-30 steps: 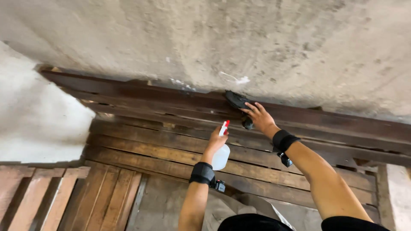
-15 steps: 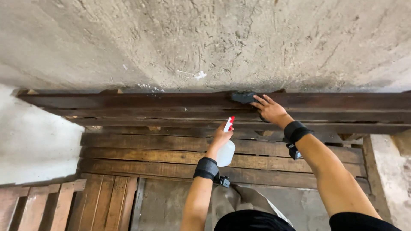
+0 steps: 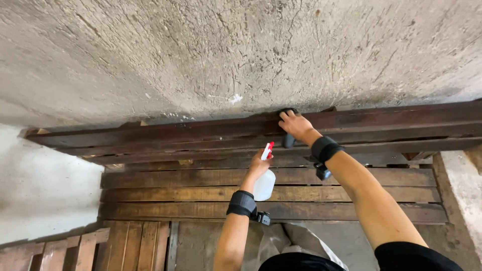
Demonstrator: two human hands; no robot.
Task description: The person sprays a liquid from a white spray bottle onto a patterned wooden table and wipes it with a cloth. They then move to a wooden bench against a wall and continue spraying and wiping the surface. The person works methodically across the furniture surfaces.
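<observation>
My left hand (image 3: 257, 165) holds a clear spray bottle (image 3: 264, 184) with a red and white trigger head, raised in front of the dark wooden planks. My right hand (image 3: 294, 125) grips a dark brush or scrubber (image 3: 288, 140) and presses it on the top dark wooden beam (image 3: 165, 133) where it meets the concrete wall. Both wrists wear black bands. The brush is mostly hidden under my fingers.
A rough grey concrete wall (image 3: 226, 55) fills the upper view. Below the beam run several brown wooden planks (image 3: 351, 195). A slatted wooden pallet (image 3: 75, 251) lies at the lower left, a white wall (image 3: 40, 190) at the left.
My right hand with the brush has slid left along the top beam. The left hand with the bottle has stayed near the middle. The view has shifted to the right.
</observation>
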